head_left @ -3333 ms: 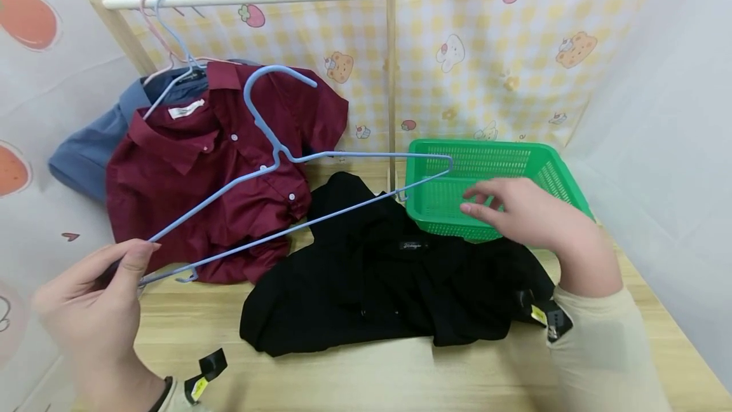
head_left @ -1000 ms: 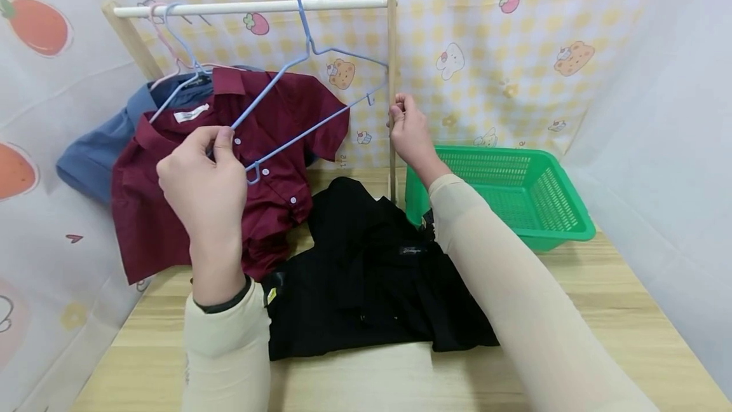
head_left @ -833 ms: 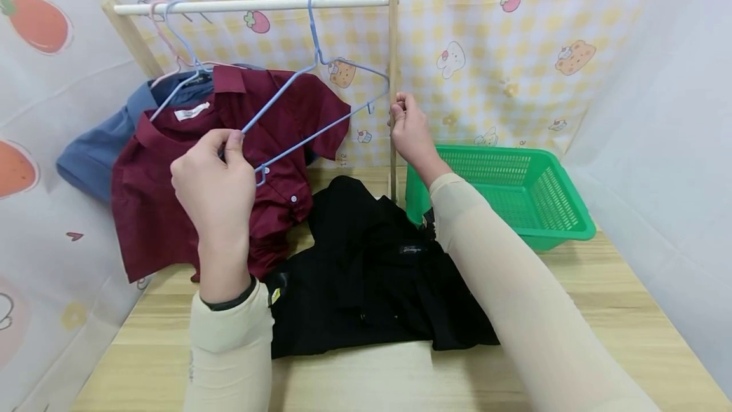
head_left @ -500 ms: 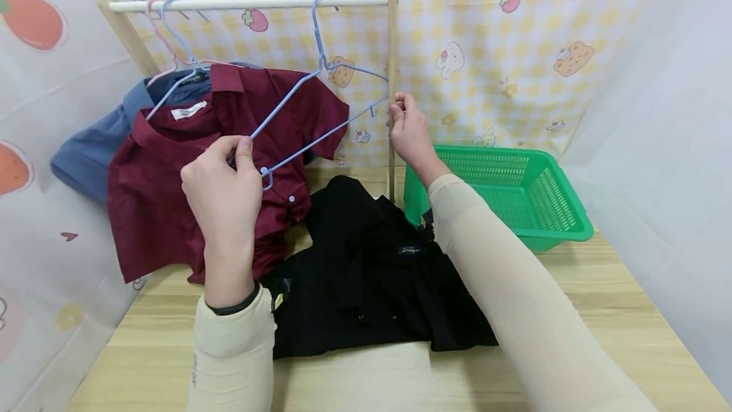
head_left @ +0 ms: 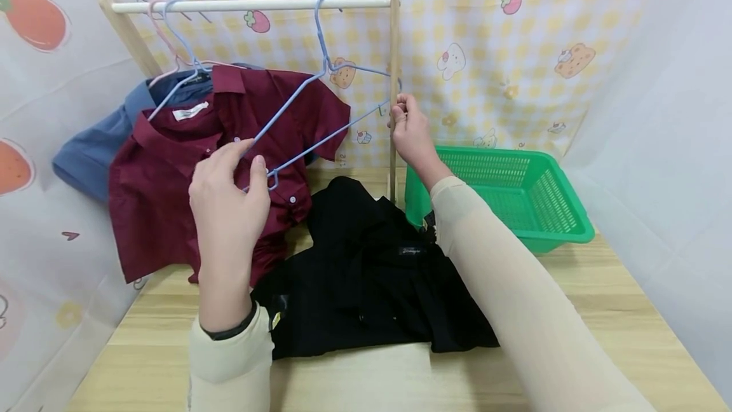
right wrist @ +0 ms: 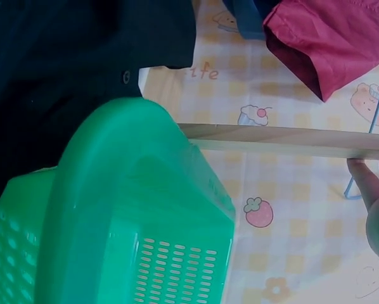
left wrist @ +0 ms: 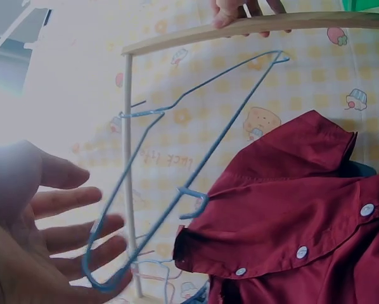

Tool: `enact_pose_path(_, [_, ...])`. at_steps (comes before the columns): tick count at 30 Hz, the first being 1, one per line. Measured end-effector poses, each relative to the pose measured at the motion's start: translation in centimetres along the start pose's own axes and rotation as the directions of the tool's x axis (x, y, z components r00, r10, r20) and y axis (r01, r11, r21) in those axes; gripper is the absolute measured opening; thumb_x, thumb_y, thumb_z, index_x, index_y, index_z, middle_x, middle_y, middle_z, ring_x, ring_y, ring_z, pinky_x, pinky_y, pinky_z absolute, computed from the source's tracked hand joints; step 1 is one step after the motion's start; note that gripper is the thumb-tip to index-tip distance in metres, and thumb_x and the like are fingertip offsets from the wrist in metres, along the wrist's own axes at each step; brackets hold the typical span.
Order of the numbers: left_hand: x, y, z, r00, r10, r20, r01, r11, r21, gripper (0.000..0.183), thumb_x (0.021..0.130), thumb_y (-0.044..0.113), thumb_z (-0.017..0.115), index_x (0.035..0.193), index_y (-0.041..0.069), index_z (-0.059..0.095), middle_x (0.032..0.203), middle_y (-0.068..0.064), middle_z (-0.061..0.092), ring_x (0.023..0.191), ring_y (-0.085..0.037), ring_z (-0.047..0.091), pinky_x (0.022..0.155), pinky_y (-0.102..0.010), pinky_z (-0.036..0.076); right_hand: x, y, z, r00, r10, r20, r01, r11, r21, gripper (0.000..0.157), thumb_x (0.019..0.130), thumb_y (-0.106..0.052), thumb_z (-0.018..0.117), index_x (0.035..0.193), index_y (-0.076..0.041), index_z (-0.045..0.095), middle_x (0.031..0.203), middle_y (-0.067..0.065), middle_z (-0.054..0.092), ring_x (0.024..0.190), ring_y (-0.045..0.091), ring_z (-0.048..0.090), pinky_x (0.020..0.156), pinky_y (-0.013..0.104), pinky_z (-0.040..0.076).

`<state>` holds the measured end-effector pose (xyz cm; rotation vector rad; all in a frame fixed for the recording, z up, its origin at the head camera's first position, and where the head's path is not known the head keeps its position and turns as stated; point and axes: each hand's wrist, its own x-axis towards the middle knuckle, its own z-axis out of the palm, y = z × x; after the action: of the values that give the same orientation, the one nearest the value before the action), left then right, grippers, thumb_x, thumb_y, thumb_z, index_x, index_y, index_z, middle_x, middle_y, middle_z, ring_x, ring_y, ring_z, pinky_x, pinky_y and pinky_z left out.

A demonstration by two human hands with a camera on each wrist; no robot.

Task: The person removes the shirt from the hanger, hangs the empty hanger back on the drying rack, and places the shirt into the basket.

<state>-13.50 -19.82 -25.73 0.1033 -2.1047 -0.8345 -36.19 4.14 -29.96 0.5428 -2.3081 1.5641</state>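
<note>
A light blue clothes hanger (head_left: 321,37) hangs by its hook on the white rail (head_left: 251,4) of a small rack, no garment on it. At its near end, my left hand (head_left: 229,202) has thumb and fingers parted. In the left wrist view, the spread fingers of the left hand (left wrist: 63,247) stand around the corner of the hanger (left wrist: 224,136) without closing on it. My right hand (head_left: 412,132) grips the rack's right wooden post (head_left: 394,43). A maroon shirt (head_left: 160,196) hangs on another blue hanger close to the left hand.
Behind the maroon shirt hangs a blue-grey garment (head_left: 86,161) on a pink hanger (head_left: 162,40). A black garment (head_left: 320,304) with a neck label lies on the wooden table (head_left: 354,380). The green basket (head_left: 572,234) stands at right, under the right forearm.
My left hand first held the hanger over the table, then raised it and set its hook on the rail. Its fingers have since parted. The right hand moved from above the basket to the post.
</note>
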Motion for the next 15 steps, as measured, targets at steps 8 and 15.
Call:
enact_pose_path(8, [-1.1,1.2,-0.1,0.935,0.317,-0.158,-0.345,0.914,-0.212,0.021,0.104,0.009,0.064,0.111,0.001,0.082,0.113,-0.014,0.081,0.111,-0.027,0.074,0.106,-0.023,0.052,-0.1,-0.8,-1.0,0.994,0.079,0.075,-0.079,0.997,-0.003,0.034,0.116,-0.026,0.037,0.143,-0.005,0.046,0.126,0.017,0.062,0.112,0.030,0.065,0.095,0.041,0.057])
enact_pose_path(15, [-1.8,0.6,1.4,0.824,0.557,0.102,-0.514,0.812,-0.276,0.016,0.098,-0.001,0.066,0.105,0.001,0.081,0.106,-0.014,0.080,0.101,-0.027,0.073,0.097,-0.022,0.054,-1.7,-5.4,-4.0,0.933,0.281,0.223,-0.228,0.945,-0.237,0.064,0.114,-0.039,0.047,0.167,-0.008,0.028,0.164,0.017,0.047,0.150,0.031,0.050,0.121,0.045,0.046])
